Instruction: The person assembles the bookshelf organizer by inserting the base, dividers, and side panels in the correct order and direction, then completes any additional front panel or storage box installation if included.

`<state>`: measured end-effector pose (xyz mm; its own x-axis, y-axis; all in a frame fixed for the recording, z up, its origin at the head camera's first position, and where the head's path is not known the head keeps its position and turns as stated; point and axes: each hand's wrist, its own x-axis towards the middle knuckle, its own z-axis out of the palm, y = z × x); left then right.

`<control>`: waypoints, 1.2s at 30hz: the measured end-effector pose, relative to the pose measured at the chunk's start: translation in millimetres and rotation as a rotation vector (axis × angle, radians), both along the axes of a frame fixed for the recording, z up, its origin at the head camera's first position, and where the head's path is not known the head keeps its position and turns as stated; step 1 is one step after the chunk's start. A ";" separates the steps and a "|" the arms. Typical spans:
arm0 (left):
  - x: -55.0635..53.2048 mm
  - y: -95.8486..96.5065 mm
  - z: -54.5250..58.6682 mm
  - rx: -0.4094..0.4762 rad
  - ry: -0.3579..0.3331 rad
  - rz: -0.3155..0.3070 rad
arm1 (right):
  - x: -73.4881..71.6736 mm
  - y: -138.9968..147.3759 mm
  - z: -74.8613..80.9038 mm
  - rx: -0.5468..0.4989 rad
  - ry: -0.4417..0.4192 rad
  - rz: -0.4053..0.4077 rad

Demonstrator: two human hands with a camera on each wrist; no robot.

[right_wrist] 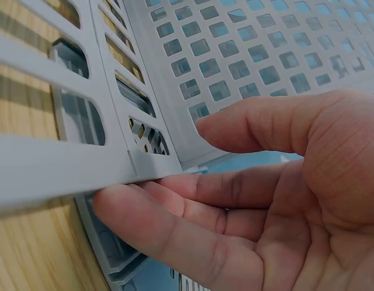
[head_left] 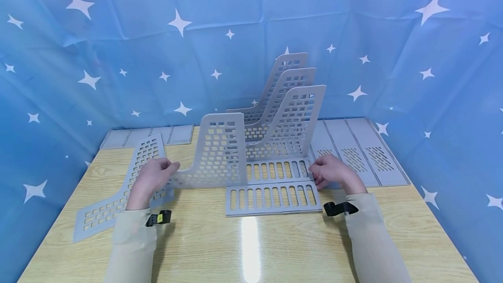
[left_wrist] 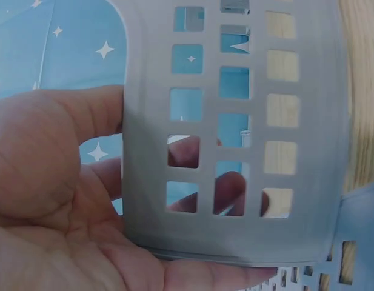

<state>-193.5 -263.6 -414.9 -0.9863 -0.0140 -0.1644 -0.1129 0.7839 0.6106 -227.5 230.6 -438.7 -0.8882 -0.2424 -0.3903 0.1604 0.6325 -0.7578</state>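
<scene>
My left hand [head_left: 155,176] grips the low end of a grey perforated file divider [head_left: 240,152], thumb on its upper edge and fingers behind and below. This divider stands on edge, its tall end overlapping the left end of a slotted grey base [head_left: 271,210]. At the base's right end is my right hand [head_left: 332,171]. Its fingers [right_wrist: 138,215] hold the base's edge from below, while the thumb [right_wrist: 235,124] overlaps the lower corner of an upright divider [head_left: 315,119]. Two similar dividers stand behind that one, partly hidden.
Another perforated divider [head_left: 81,226] lies flat at the left, partly under my left arm. Grey ribbed panels [head_left: 355,132] lie at the right, more [head_left: 137,136] at the back left. A blue star-patterned curtain [head_left: 220,8] surrounds the wooden table [head_left: 291,248] at back and sides.
</scene>
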 end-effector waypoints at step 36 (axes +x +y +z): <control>-1.0 59.6 -7.1 0.123 -0.032 -0.116 | 0.9 -7.7 -0.8 -0.062 -0.022 0.013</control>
